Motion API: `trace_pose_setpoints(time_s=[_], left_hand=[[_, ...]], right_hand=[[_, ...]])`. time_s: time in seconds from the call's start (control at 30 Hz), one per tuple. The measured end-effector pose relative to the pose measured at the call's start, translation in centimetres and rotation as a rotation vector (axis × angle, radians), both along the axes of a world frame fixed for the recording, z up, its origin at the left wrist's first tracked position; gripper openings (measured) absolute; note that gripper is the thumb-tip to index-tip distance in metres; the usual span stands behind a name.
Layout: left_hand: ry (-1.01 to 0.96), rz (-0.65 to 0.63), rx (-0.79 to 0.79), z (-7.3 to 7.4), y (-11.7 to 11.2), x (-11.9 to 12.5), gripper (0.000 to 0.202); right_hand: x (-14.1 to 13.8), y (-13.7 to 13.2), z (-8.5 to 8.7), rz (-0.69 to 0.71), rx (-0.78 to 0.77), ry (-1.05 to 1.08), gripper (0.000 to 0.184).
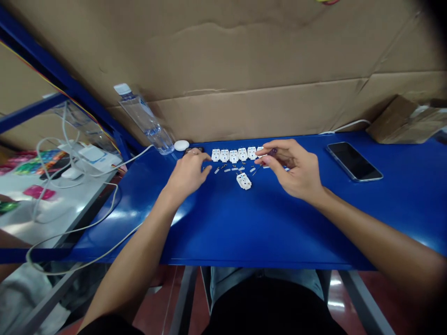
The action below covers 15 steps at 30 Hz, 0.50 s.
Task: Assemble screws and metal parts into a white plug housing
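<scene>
A row of several small white plastic parts (233,155) lies across the far middle of the blue table (244,223). One more white part (243,181) sits alone just in front of the row. Several tiny metal pieces (234,169) are scattered between them. My left hand (188,173) rests on the table at the row's left end, fingers curled; whether it holds anything is hidden. My right hand (292,167) hovers at the row's right end, thumb and forefinger pinching a small dark piece (272,151).
A black phone (353,161) lies at the right. A clear water bottle (144,118) leans at the back left beside a white round puck (181,145). A white cable (104,218) trails off the left edge. Cardboard walls the back; a cardboard box (405,118) sits far right.
</scene>
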<state>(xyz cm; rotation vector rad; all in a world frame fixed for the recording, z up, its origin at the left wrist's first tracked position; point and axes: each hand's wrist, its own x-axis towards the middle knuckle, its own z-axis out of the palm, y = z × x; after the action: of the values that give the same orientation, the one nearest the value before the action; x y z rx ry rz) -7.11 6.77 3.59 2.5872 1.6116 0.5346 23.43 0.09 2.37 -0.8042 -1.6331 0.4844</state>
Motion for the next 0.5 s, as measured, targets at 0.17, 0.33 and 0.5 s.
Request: trace_pose_setpoints(time_s=[0.17, 0.33, 0.5], left_hand=[[0.224, 0.129, -0.026, -0.7, 0.8, -1.1, 0.015], [0.312, 0.135, -0.049, -0.6, 0.2, -0.1, 0.022], [0.213, 0.038, -0.079, -0.6, -0.1, 0.1, 0.019]], right_hand=[[0.8, 0.7, -0.3, -0.027, -0.010, -0.055, 0.024], [0.6, 0.5, -0.4, -0.017, 0.001, -0.101, 0.025], [0.3, 0.3, -0.5, 0.030, -0.027, -0.036, 0.021]])
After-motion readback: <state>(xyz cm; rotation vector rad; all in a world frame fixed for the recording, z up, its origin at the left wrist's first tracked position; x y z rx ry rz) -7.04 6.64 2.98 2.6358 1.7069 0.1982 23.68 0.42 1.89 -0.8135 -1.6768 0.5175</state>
